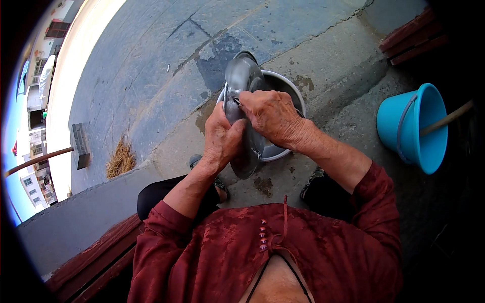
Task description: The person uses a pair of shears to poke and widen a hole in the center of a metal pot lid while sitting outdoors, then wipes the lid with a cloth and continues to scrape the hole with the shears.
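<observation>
A shiny metal lid [243, 73], round and shallow, stands tilted nearly on edge in front of me. My left hand [221, 135] is closed on its left side, thumb pressed against the face. My right hand [270, 113] reaches across with its fingers pinched together at the lid's middle. A small metal piece shows at those fingertips, and whether it is the lid's knob or a separate thing I cannot tell. Under the lid and my hands stands a white-rimmed bucket [298, 93], partly hidden, with a dark grey inside.
On the right is a turquoise bucket [396, 123] with a wooden handle [447, 118] standing in it. A straw broom head [120, 159] lies at left, near a grey dustpan [80, 146] on a stick. Wet patches mark the concrete step [328, 65]; my feet flank the white-rimmed bucket.
</observation>
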Motion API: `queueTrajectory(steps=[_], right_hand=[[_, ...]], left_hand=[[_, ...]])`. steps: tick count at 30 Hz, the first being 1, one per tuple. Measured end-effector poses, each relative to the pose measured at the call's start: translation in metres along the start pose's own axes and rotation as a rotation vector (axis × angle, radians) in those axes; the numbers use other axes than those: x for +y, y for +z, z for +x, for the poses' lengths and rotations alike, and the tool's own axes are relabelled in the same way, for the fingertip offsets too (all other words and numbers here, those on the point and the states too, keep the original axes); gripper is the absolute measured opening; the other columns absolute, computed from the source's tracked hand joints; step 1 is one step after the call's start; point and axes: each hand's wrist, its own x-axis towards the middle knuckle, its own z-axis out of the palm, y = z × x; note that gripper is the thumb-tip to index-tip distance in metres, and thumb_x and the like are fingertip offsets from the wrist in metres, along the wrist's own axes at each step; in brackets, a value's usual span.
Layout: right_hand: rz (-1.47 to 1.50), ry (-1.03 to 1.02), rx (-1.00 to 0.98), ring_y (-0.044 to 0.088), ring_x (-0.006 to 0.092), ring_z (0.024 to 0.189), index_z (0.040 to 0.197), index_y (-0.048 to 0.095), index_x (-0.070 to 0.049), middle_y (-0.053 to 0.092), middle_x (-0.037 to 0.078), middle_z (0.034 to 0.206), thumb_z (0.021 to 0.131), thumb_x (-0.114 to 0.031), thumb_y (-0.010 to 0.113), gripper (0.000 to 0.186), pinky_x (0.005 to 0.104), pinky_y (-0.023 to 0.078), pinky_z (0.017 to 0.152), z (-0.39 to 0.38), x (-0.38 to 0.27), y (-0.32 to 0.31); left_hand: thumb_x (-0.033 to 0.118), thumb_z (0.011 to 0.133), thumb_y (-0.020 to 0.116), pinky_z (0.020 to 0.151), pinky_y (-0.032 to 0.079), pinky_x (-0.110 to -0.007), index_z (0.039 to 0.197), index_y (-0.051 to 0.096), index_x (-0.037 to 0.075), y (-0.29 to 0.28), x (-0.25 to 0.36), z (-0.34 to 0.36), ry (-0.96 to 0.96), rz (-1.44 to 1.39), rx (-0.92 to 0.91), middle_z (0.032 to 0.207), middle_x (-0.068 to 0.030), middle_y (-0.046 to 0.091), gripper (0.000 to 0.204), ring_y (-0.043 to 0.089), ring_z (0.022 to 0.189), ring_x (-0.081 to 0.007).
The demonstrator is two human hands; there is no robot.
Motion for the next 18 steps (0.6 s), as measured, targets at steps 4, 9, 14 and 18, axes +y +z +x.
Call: queueTrajectory(steps=[4, 9, 14, 18], right_hand=[[0.089, 0.038, -0.072, 0.069, 0.0399, 0.078, 0.091, 0.059, -0.002, 0.066, 0.021, 0.074, 0.092, -0.014, 0.055, 0.013, 0.0477, 0.055, 0.068, 0.0, -0.004, -0.01], [0.2, 0.119, -0.113, 0.067, 0.0436, 0.08, 0.094, 0.058, -0.001, 0.066, 0.025, 0.077, 0.095, -0.017, 0.052, 0.017, 0.0504, 0.053, 0.068, 0.004, -0.001, -0.013], [0.176, 0.142, -0.096, 0.066, 0.0444, 0.081, 0.094, 0.057, -0.002, 0.066, 0.025, 0.078, 0.094, -0.018, 0.054, 0.016, 0.0516, 0.052, 0.07, 0.009, 0.004, -0.015], [0.188, 0.11, -0.127, 0.066, 0.0456, 0.081, 0.093, 0.056, -0.001, 0.066, 0.025, 0.078, 0.093, -0.017, 0.055, 0.016, 0.0526, 0.052, 0.07, 0.002, -0.001, -0.011]], left_hand=[[0.012, 0.076, 0.069, 0.081, 0.049, -0.032, 0.104, 0.059, -0.001, 0.0, -0.005, -0.004, -0.004, 0.038, 0.0, 0.094, -0.0099, 0.065, 0.032, 0.062, 0.089, -0.0189], [0.012, 0.077, 0.069, 0.081, 0.049, -0.033, 0.104, 0.058, -0.002, 0.002, 0.001, -0.005, -0.016, 0.034, -0.003, 0.094, -0.0115, 0.065, 0.033, 0.062, 0.089, -0.0202], [0.013, 0.076, 0.068, 0.082, 0.049, -0.034, 0.103, 0.058, -0.002, 0.004, 0.003, -0.003, -0.014, 0.034, 0.009, 0.093, -0.0129, 0.065, 0.032, 0.063, 0.089, -0.0221], [0.012, 0.076, 0.067, 0.082, 0.049, -0.034, 0.104, 0.059, -0.001, 0.001, 0.005, -0.003, -0.046, 0.027, -0.005, 0.092, -0.013, 0.065, 0.032, 0.063, 0.089, -0.0222]])
